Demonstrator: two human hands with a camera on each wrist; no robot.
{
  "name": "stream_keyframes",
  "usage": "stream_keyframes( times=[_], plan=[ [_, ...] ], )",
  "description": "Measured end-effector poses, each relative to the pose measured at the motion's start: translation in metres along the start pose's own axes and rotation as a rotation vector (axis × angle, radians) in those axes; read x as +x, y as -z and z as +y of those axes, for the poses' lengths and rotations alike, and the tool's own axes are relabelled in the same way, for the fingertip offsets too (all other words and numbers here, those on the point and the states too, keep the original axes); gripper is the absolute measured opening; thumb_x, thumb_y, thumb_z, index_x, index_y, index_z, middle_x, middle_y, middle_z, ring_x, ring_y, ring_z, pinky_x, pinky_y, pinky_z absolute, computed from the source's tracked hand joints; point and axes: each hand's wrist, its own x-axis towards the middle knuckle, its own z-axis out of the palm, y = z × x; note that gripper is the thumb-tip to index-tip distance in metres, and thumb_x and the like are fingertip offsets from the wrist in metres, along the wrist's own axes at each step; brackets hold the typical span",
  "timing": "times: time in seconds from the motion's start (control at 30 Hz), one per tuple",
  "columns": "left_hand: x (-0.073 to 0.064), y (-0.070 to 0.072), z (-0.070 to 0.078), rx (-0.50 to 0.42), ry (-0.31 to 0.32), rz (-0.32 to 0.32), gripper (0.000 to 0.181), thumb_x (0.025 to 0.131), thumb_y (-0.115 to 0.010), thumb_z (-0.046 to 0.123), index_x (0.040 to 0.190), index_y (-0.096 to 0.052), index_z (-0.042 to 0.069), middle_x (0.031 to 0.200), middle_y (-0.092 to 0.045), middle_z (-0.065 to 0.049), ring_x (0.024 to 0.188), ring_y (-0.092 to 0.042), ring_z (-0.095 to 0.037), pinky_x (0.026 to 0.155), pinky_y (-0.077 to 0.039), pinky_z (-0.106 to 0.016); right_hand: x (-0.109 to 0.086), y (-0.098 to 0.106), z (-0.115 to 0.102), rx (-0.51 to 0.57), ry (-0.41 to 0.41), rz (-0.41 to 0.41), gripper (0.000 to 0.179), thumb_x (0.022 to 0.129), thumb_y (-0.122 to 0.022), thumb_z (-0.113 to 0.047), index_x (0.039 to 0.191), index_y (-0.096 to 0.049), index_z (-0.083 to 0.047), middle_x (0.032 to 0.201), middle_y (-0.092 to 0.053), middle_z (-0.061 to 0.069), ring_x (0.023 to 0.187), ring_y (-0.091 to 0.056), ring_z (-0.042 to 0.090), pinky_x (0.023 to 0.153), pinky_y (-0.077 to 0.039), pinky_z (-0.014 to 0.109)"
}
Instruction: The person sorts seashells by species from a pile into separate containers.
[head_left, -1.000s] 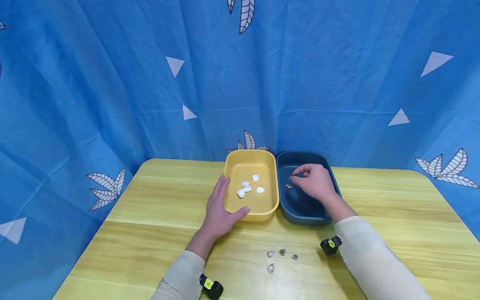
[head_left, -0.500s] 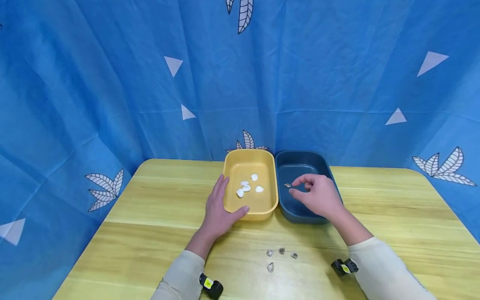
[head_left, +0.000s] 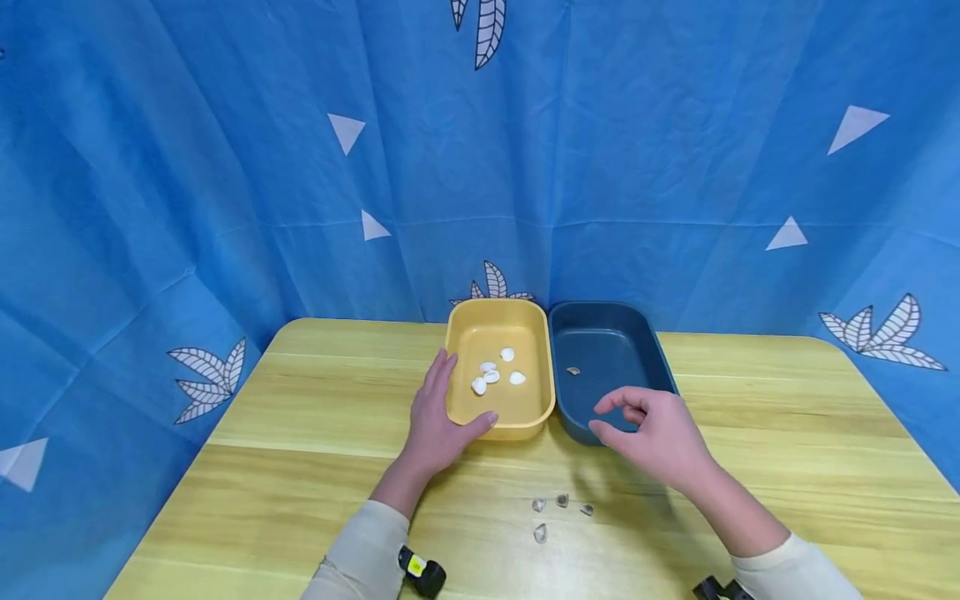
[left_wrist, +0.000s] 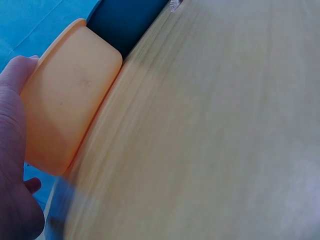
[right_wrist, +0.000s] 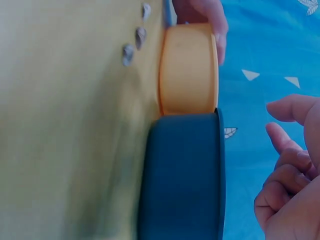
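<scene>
Your head view is bright and evenly lit, with crisp prints on the curtain [head_left: 450,167] and a pale sheen on the near part of the table [head_left: 510,575]. Your right hand [head_left: 660,429] has a soft-edged shadow below it. In your left wrist view the table's grain smears, whitish glare washes the lower right, and your left hand [left_wrist: 12,130] looks dimmer. Your right wrist view softens the shells [right_wrist: 141,37]; a blurry dark shadow streaks the table.

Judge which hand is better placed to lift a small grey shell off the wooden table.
Right, probably: the right hand holds nothing, while the left hand touches the yellow rectangular plastic tray.
</scene>
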Motion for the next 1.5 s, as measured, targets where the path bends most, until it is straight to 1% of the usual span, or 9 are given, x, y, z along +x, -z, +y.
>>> stream_keyframes(
  times=[0.17, 0.33, 0.5, 0.73, 0.87, 0.97, 1.1, 1.23, 1.5],
  plan=[
    [0.0, 0.001, 0.0, 0.009, -0.012, 0.002, 0.102, 0.079, -0.078, 0.053, 0.159, -0.025, 0.019, 0.166, -0.009, 0.007, 0.148, -0.016, -0.028, 0.113, -0.013, -0.061, -0.016, -0.003, 0.003, 0.015, -0.006, -0.02, 0.015, 0.079, -0.084, -0.015, 0.086, -0.073, -0.021, 0.058, -0.021, -0.014, 0.053, -0.025, 0.006, 0.052, -0.032, 0.026],
    [-0.001, 0.001, 0.001, 0.01, -0.022, -0.002, 0.102, 0.079, -0.078, 0.054, 0.159, -0.025, 0.018, 0.166, -0.01, 0.004, 0.148, -0.016, -0.03, 0.113, -0.013, -0.062, -0.027, -0.011, 0.008, 0.035, 0.011, -0.062, 0.016, 0.078, -0.084, -0.011, 0.087, -0.073, -0.019, 0.058, -0.024, -0.015, 0.054, -0.027, 0.005, 0.056, -0.038, 0.026],
    [-0.001, 0.001, 0.0, 0.003, -0.021, -0.002, 0.103, 0.079, -0.078, 0.053, 0.159, -0.025, 0.017, 0.166, -0.009, 0.006, 0.148, -0.016, -0.029, 0.113, -0.014, -0.061, -0.036, -0.018, 0.013, 0.049, 0.018, -0.101, 0.016, 0.079, -0.084, -0.012, 0.088, -0.073, -0.016, 0.058, -0.025, -0.016, 0.053, -0.028, 0.003, 0.062, -0.041, 0.027],
    [-0.001, 0.001, 0.002, 0.005, -0.012, -0.003, 0.102, 0.079, -0.079, 0.052, 0.159, -0.025, 0.018, 0.165, -0.009, 0.007, 0.148, -0.016, -0.028, 0.113, -0.014, -0.06, -0.045, -0.023, 0.019, 0.066, -0.025, -0.183, 0.019, 0.077, -0.086, -0.011, 0.087, -0.071, -0.017, 0.056, -0.026, -0.014, 0.052, -0.027, 0.002, 0.054, -0.037, 0.024],
    [-0.002, 0.001, 0.002, 0.005, 0.002, -0.007, 0.103, 0.079, -0.079, 0.052, 0.16, -0.025, 0.02, 0.165, -0.009, 0.009, 0.148, -0.015, -0.027, 0.114, -0.014, -0.059, -0.05, -0.025, 0.022, 0.061, -0.042, -0.246, 0.018, 0.077, -0.086, -0.017, 0.085, -0.071, -0.02, 0.055, -0.029, -0.013, 0.05, -0.029, 0.002, 0.049, -0.034, 0.023],
    [-0.002, 0.001, 0.002, 0.004, 0.007, -0.007, 0.102, 0.079, -0.08, 0.051, 0.16, -0.024, 0.022, 0.165, -0.008, 0.01, 0.148, -0.015, -0.027, 0.114, -0.014, -0.059, -0.052, -0.027, 0.025, 0.06, -0.047, -0.298, 0.017, 0.077, -0.087, -0.022, 0.084, -0.071, -0.023, 0.055, -0.033, -0.013, 0.05, -0.032, 0.002, 0.049, -0.034, 0.023],
    [-0.001, 0.001, 0.001, 0.001, 0.004, -0.003, 0.102, 0.079, -0.08, 0.049, 0.16, -0.025, 0.021, 0.165, -0.009, 0.011, 0.147, -0.015, -0.028, 0.113, -0.015, -0.06, -0.054, -0.031, 0.03, 0.057, -0.035, -0.35, 0.017, 0.077, -0.087, -0.024, 0.082, -0.071, -0.025, 0.056, -0.034, -0.014, 0.052, -0.032, 0.001, 0.054, -0.036, 0.024],
    [-0.001, 0.0, 0.001, -0.001, 0.001, -0.005, 0.102, 0.079, -0.08, 0.05, 0.159, -0.025, 0.019, 0.165, -0.009, 0.01, 0.147, -0.015, -0.028, 0.113, -0.015, -0.06, -0.054, -0.035, 0.034, 0.039, -0.02, -0.366, 0.017, 0.078, -0.086, -0.022, 0.083, -0.07, -0.025, 0.058, -0.033, -0.015, 0.053, -0.032, 0.001, 0.058, -0.038, 0.024],
    [-0.001, 0.0, -0.001, 0.006, -0.022, 0.0, 0.102, 0.079, -0.078, 0.051, 0.159, -0.025, 0.017, 0.166, -0.01, 0.004, 0.148, -0.015, -0.028, 0.113, -0.013, -0.062, -0.051, -0.035, 0.032, 0.007, 0.003, -0.354, 0.015, 0.079, -0.084, -0.022, 0.082, -0.07, -0.025, 0.059, -0.037, -0.016, 0.053, -0.033, 0.0, 0.057, -0.036, 0.025]
  ],
)
